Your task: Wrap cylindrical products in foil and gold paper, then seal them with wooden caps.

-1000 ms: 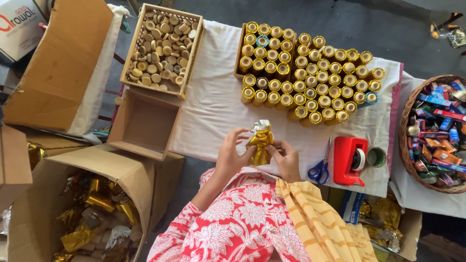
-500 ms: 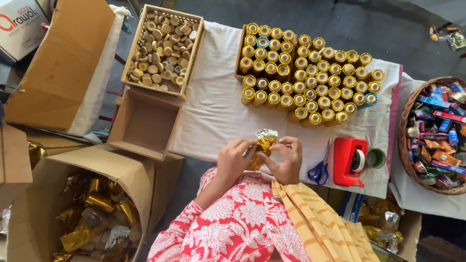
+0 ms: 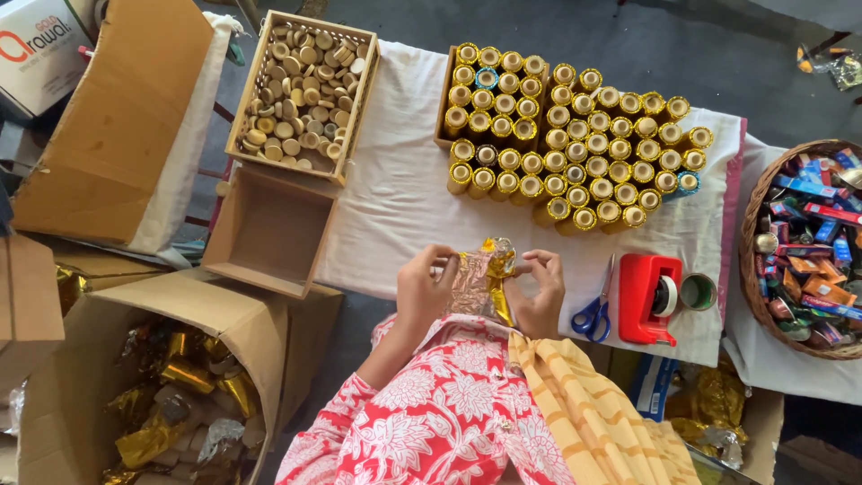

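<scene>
Near table (image 3: 395, 207) front edge, gold foil sheet (image 3: 480, 278) now spread flatter than 1 second ago, pinched between left hand (image 3: 424, 292) and right hand (image 3: 539, 289).

A white carton (image 3: 40, 49) with red and black print is seen top left, and colourful small packets (image 3: 808, 242) are held in the wicker basket (image 3: 752, 269) at right.

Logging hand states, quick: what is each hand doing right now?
Left hand: closed, pinching the gold foil wrapper.
Right hand: closed on the same wrapper.
</scene>
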